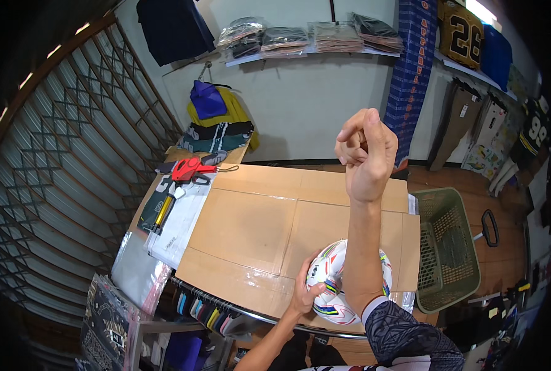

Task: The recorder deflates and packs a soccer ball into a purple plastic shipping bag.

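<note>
A white soccer ball point(333, 278) with colourful markings rests on the near right part of a cardboard-covered table point(247, 222). My left hand point(307, 285) holds the ball's left side, with the fingers spread along it and the thumb toward its front. Above the far right part of the cardboard, my right hand point(368, 150) is raised with its fingers curled in. Nothing shows between those fingers. My right forearm crosses in front of the ball and hides part of it.
On the table's left lie a red tool point(189, 169) with a black handle, a yellow hand pump point(165, 211) and packed clothing point(176, 232). A green plastic basket point(470, 273) stands right of the table. Hangers point(206, 310) hang below the near edge. A folding metal gate point(71, 153) lines the left.
</note>
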